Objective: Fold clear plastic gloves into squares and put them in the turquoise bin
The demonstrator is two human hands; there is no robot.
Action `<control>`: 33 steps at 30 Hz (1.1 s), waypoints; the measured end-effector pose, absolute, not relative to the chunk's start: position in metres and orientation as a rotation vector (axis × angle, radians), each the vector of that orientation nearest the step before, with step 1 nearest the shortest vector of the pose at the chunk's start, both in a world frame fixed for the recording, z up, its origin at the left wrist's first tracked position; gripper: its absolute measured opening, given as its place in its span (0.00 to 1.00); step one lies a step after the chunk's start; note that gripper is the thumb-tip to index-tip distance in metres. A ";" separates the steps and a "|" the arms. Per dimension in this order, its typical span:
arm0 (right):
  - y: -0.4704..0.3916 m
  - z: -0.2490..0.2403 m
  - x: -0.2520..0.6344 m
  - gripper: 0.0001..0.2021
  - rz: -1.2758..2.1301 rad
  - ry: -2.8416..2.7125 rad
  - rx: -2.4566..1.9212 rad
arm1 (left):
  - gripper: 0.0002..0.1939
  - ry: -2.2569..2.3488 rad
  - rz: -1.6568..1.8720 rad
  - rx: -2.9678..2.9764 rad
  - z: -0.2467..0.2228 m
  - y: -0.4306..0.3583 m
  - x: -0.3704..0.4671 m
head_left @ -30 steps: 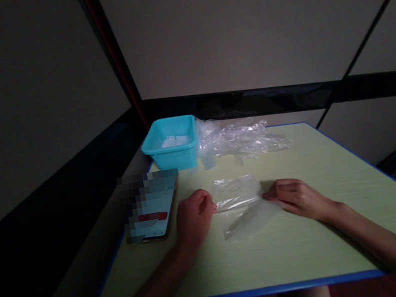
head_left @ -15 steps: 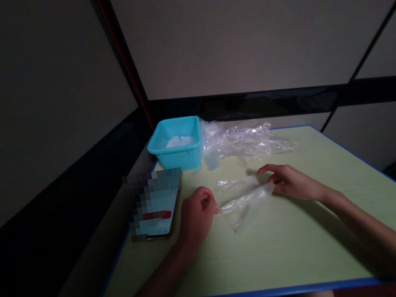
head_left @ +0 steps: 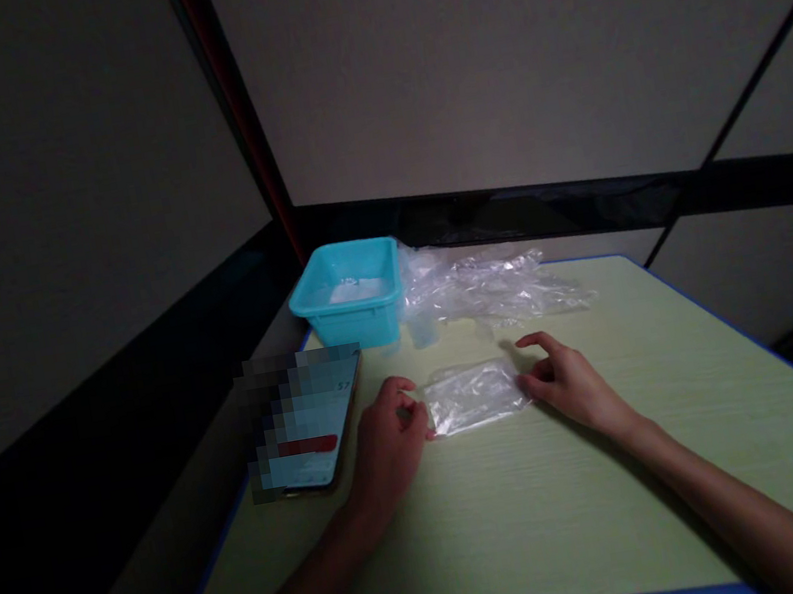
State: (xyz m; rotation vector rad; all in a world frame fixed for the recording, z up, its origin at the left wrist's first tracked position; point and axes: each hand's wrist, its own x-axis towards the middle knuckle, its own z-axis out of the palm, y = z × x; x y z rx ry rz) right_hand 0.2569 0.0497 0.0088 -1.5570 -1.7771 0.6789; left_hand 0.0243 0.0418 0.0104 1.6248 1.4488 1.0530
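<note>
A clear plastic bag (head_left: 475, 395), folded into a small rectangle, lies between my two hands on the pale green table (head_left: 553, 504). My left hand (head_left: 393, 431) is at its left edge, fingers curled with the fingertips against the plastic. At the bag's right edge is my right hand (head_left: 567, 383), its thumb touching the plastic and its index finger stretched out above, apart from the thumb. Whether the left fingertips pinch the edge or only rest on it is hard to see.
A phone (head_left: 322, 419), partly pixelated, lies left of my left hand. Behind stand a turquoise basket (head_left: 360, 324) with something white inside and a heap of clear plastic bags (head_left: 493, 288). A small translucent item (head_left: 424, 334) sits before them. Walls rise behind and left.
The plastic was a loose flap raised at the right by my right hand; now it lies folded into a flat rectangle. My right hand has moved slightly left and its thumb has come down.
</note>
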 end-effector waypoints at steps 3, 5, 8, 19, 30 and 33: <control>0.048 0.006 0.255 0.18 0.566 -1.824 -1.582 | 0.06 1.449 1.061 1.632 0.010 0.042 0.024; 0.047 0.006 0.253 0.18 0.515 -1.842 -1.602 | 0.06 1.443 1.065 1.640 0.009 0.042 0.024; 0.044 0.008 0.250 0.18 0.452 -1.863 -1.631 | 0.06 1.434 1.059 1.640 0.009 0.041 0.024; 0.050 0.009 0.250 0.17 0.424 -1.815 -1.652 | 0.06 1.457 1.036 1.647 0.013 0.041 0.024; 0.062 -0.002 0.252 0.19 0.454 -1.772 -1.633 | 0.06 1.441 1.042 1.646 0.011 0.042 0.024; 0.060 -0.001 0.251 0.19 0.465 -1.755 -1.615 | 0.07 1.448 1.032 1.632 0.014 0.041 0.024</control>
